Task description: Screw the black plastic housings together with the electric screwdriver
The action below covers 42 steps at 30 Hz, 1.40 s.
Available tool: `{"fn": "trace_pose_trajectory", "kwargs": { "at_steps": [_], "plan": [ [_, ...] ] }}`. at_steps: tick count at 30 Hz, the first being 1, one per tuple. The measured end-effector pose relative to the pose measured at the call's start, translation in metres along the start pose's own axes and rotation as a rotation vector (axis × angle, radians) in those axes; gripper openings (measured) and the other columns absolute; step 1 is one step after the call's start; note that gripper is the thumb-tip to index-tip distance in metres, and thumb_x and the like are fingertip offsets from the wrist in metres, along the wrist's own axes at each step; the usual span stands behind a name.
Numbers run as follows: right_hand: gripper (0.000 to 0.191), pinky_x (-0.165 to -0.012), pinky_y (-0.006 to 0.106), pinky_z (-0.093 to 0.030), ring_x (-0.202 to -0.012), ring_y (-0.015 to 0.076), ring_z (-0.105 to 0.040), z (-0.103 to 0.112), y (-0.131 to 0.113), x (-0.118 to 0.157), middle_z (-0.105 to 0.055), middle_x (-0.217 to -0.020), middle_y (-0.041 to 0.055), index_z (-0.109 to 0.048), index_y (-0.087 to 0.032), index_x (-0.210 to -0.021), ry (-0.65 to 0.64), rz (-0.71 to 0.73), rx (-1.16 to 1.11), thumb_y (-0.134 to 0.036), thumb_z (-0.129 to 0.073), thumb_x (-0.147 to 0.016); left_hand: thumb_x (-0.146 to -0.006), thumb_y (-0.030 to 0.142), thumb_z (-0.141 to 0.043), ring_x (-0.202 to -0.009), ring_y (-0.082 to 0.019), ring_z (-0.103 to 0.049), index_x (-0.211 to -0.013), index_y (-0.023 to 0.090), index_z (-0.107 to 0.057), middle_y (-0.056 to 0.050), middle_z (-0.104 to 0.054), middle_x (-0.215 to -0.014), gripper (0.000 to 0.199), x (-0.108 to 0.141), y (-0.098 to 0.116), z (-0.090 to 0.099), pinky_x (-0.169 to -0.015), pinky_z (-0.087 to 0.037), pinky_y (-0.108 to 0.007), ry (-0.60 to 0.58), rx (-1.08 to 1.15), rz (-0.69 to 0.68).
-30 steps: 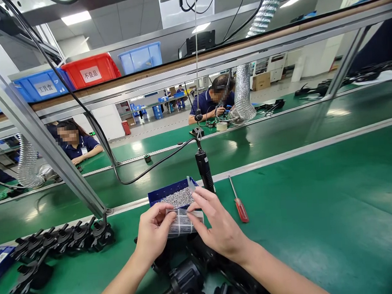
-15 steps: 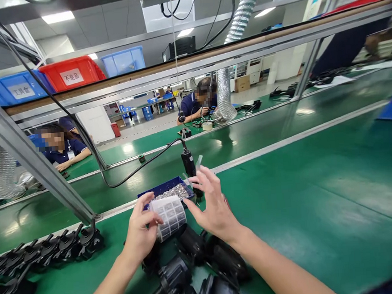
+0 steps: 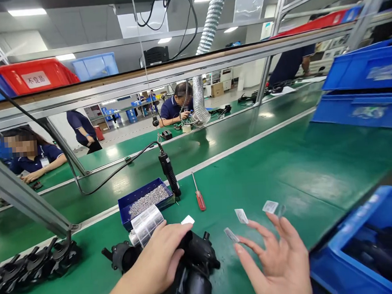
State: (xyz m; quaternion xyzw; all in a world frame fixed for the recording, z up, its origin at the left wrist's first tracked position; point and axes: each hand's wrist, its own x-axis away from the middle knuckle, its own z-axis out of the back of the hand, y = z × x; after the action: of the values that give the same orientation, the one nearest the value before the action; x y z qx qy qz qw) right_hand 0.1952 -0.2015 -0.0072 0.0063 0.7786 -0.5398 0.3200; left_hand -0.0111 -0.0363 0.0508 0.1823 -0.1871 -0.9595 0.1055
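Small white printed labels cling to the spread fingertips of my right hand [image 3: 281, 262]: one label [image 3: 241, 216] in the middle, another label [image 3: 231, 235] lower left, a third label [image 3: 270, 206] at the right. My left hand [image 3: 157, 261] reaches over the black plastic housings [image 3: 200, 254], fingers stretched out and thumb apart; whether it touches a housing I cannot tell. Another white label [image 3: 187, 220] shows at its fingertips. Behind that hand lies the label roll [image 3: 147, 224], against the dark blue tray [image 3: 124, 208] of small metal screws.
A black electric screwdriver [image 3: 169, 173] hangs on its cable beside the tray. The red-handled screwdriver [image 3: 200, 199] lies to its right. At lower right stands a blue bin [image 3: 337, 244] with dark parts; stacked blue bins [image 3: 357, 109] are behind. Black parts [image 3: 33, 268] line the left.
My view has turned right. My right hand has moved right, away from the roll, with labels on its fingertips. My left hand has gone from the roll to above the housings.
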Motion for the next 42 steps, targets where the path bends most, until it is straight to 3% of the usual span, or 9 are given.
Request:
{"fn": "trace_pose_trajectory", "kwargs": {
  "at_steps": [9,13,17,20,24,29,35,40,42],
  "plan": [
    [0.077,-0.079,0.037,-0.076,-0.128,0.0286,-0.066,0.015,0.018,0.017,-0.042,-0.167,0.0134,-0.043,-0.041,-0.166,0.124,-0.065,-0.003,-0.027,-0.079,-0.099,-0.091,-0.002,-0.049,-0.092,-0.027,-0.075,-0.163,0.024,-0.048,-0.006,-0.08,-0.101,0.077,-0.062,-0.008,-0.026,-0.094,-0.066,-0.042,-0.077,-0.086,-0.025],
    [0.085,-0.093,0.053,-0.074,-0.14,0.0347,-0.058,0.017,0.032,0.02,-0.036,-0.168,0.0156,-0.037,-0.039,-0.171,0.115,0.019,0.146,-0.026,-0.079,-0.098,-0.1,-0.001,-0.037,-0.091,-0.026,-0.074,-0.167,0.018,-0.042,-0.009,-0.076,-0.097,0.069,-0.063,0.007,-0.039,-0.115,-0.058,-0.055,0.07,-0.302,-0.206],
    [0.088,-0.098,0.061,-0.072,-0.147,0.0395,-0.053,0.01,0.043,0.022,-0.03,-0.171,0.0173,-0.03,-0.038,-0.175,0.038,0.069,0.225,-0.026,-0.076,-0.101,-0.103,0.003,-0.042,-0.092,-0.026,-0.076,-0.169,0.02,-0.039,-0.008,-0.077,-0.097,0.069,-0.059,0.016,-0.043,-0.115,-0.059,-0.05,-0.033,-0.25,-0.266],
    [0.09,-0.096,0.06,-0.072,-0.146,0.0403,-0.054,0.004,0.047,0.021,-0.03,-0.171,0.0166,-0.03,-0.039,-0.175,0.04,0.084,0.231,-0.028,-0.078,-0.101,-0.1,0.008,-0.055,-0.09,-0.023,-0.075,-0.166,0.029,-0.042,-0.004,-0.076,-0.102,0.07,-0.056,0.014,-0.039,-0.099,-0.065,-0.041,-0.025,-0.017,-0.106],
    [0.088,-0.096,0.06,-0.072,-0.143,0.0399,-0.056,0.001,0.049,0.016,-0.031,-0.17,0.0158,-0.031,-0.041,-0.174,0.049,0.056,0.223,-0.03,-0.078,-0.101,-0.088,0.031,-0.088,-0.134,-0.036,-0.065,-0.175,0.032,-0.023,-0.016,-0.06,-0.151,0.108,-0.065,0.017,-0.026,-0.114,-0.057,-0.054,0.099,0.081,0.314],
    [0.087,-0.097,0.063,-0.07,-0.143,0.041,-0.055,0.0,0.043,0.011,-0.032,-0.168,0.0161,-0.033,-0.042,-0.173,0.055,0.036,0.208,-0.033,-0.079,-0.1,-0.082,0.053,-0.093,-0.139,-0.052,-0.063,-0.179,0.016,-0.001,-0.034,-0.046,-0.165,0.139,-0.103,0.027,-0.034,-0.112,-0.054,-0.062,-0.197,0.119,0.598],
    [0.088,-0.098,0.067,-0.067,-0.142,0.0418,-0.055,0.013,0.032,0.003,-0.034,-0.167,0.0161,-0.038,-0.04,-0.169,0.1,0.043,0.18,-0.033,-0.084,-0.094,-0.08,0.032,-0.089,-0.128,-0.045,-0.07,-0.176,0.011,-0.013,-0.027,-0.066,-0.146,0.124,-0.135,0.02,-0.048,-0.104,-0.057,-0.052,-0.286,-0.047,0.393],
    [0.088,-0.093,0.047,-0.07,-0.14,0.0357,-0.055,0.032,0.027,-0.007,-0.04,-0.169,0.0146,-0.042,-0.036,-0.167,0.14,-0.075,0.069,-0.034,-0.087,-0.091,-0.073,0.014,-0.093,-0.133,-0.043,-0.065,-0.177,0.034,-0.013,-0.017,-0.065,-0.148,0.133,-0.131,0.025,-0.028,-0.108,-0.053,-0.058,-0.574,-0.202,-0.228],
    [0.085,-0.09,0.038,-0.069,-0.139,0.032,-0.056,0.037,0.025,-0.011,-0.041,-0.171,0.0127,-0.044,-0.038,-0.166,0.142,-0.142,-0.008,-0.035,-0.087,-0.093,-0.072,0.01,-0.092,-0.145,-0.043,-0.055,-0.176,0.033,-0.014,-0.02,-0.055,-0.159,0.133,-0.124,0.028,-0.025,-0.114,-0.051,-0.06,-0.516,-0.112,-0.24]
  ]
}}
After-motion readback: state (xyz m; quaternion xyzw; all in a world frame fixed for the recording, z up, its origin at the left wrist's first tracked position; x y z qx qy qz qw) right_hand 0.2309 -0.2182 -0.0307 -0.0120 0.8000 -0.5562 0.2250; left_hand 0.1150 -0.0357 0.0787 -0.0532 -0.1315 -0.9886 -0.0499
